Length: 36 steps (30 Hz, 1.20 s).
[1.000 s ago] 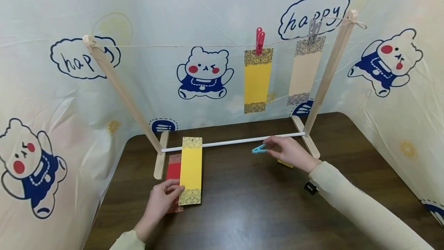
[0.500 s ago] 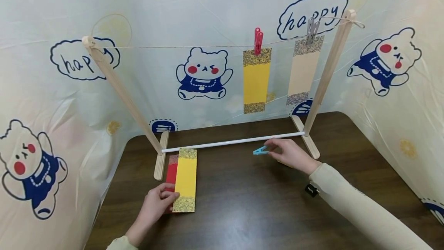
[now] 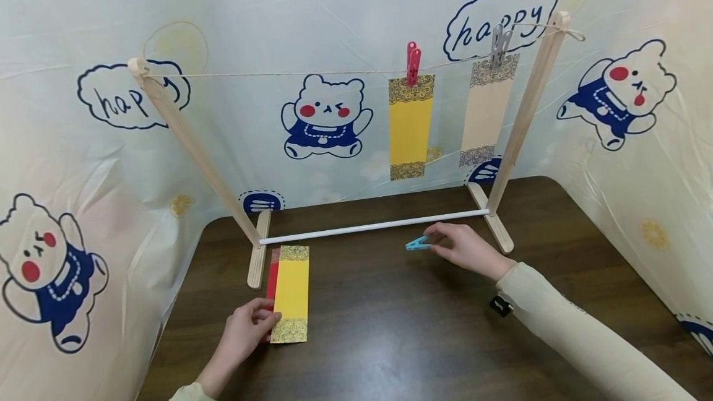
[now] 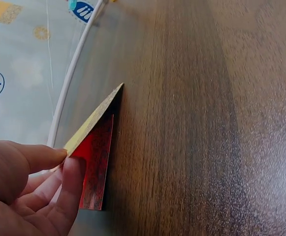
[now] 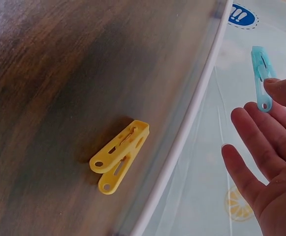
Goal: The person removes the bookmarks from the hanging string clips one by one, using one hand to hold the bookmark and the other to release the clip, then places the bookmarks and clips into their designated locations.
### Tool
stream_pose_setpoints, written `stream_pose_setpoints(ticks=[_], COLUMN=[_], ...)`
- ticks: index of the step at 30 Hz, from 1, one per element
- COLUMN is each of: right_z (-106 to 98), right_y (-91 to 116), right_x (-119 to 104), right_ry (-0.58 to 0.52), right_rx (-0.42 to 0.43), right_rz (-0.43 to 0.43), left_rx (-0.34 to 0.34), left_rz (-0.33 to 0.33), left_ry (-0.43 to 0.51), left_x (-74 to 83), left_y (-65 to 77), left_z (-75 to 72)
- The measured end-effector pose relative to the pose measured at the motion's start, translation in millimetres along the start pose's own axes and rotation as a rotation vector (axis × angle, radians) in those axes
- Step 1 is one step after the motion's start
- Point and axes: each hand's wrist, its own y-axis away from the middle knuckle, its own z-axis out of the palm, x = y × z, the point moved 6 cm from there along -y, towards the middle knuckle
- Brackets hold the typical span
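Observation:
My left hand point(image 3: 242, 330) pinches a yellow card point(image 3: 293, 294) with patterned ends by its left edge, low down. In the left wrist view the card tilts, its far edge close to the table, over a red card point(image 4: 96, 169). Only a strip of that red card shows in the head view. My right hand point(image 3: 465, 247) pinches a light blue clothespin point(image 3: 418, 243) between thumb and fingertips, above the table near the white rod. A yellow clothespin point(image 5: 120, 157) lies on the table below that hand, hidden by it in the head view.
A wooden stand with a left post point(image 3: 195, 150), a right post point(image 3: 528, 113) and a white rod point(image 3: 373, 226) holds a string. From it hang a yellow card point(image 3: 410, 129) on a red clothespin point(image 3: 413, 64) and a beige card point(image 3: 487, 113) on a grey clothespin point(image 3: 501, 46).
My left hand has moved left and nearer with the yellow card, which now covers more of the red card. The right hand holds the light blue clothespin nearly still.

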Motion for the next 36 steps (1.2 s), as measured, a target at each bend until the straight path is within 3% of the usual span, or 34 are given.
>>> stream_pose_setpoints(ticks=[22, 36], right_z=[6.8, 8.4], right_y=[6.4, 12.5], right_x=[7.9, 13.5], right_ry=[-0.06, -0.07], right_rx=[-0.039, -0.052], right_rz=[0.028, 0.054], left_rx=[-0.003, 0.002], left_rz=[0.024, 0.039], left_ry=[-0.116, -0.135], left_x=[-1.8, -0.8], left_y=[-4.0, -6.0], left_z=[-1.7, -4.2])
